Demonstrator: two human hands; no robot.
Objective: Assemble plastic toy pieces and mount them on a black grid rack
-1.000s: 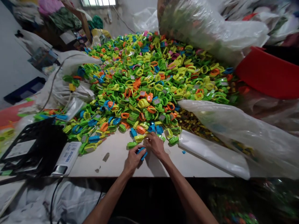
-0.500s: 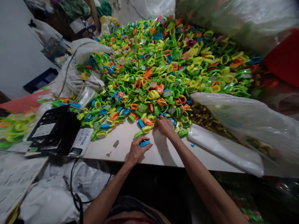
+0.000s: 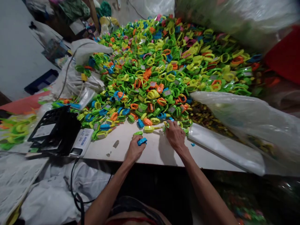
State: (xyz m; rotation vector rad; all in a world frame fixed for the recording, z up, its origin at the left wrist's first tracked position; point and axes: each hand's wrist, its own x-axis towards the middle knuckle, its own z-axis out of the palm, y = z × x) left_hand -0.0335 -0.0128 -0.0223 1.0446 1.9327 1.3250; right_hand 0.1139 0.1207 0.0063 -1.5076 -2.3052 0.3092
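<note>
A big heap of small plastic rings (image 3: 164, 62) in green, yellow, orange and blue covers the white table (image 3: 152, 151). My left hand (image 3: 135, 149) rests near the table's front edge, its fingers closed on a blue plastic piece (image 3: 142, 141). Just beyond it lies a green piece (image 3: 138, 133). My right hand (image 3: 175, 135) reaches into the heap's near edge with the fingers curled over the pieces; what they grip is hidden. A yellow piece (image 3: 150, 128) lies just to its left.
A clear plastic bag (image 3: 246, 125) of small yellow parts lies at the right. A black crate (image 3: 55, 131) and a white box (image 3: 81, 142) sit at the left, with cables and white sacks. A red tub (image 3: 284, 57) stands at the far right.
The view tilted downward a second ago. My right hand went out to the heap and has now shifted slightly right along its near edge. The left hand keeps the blue piece.
</note>
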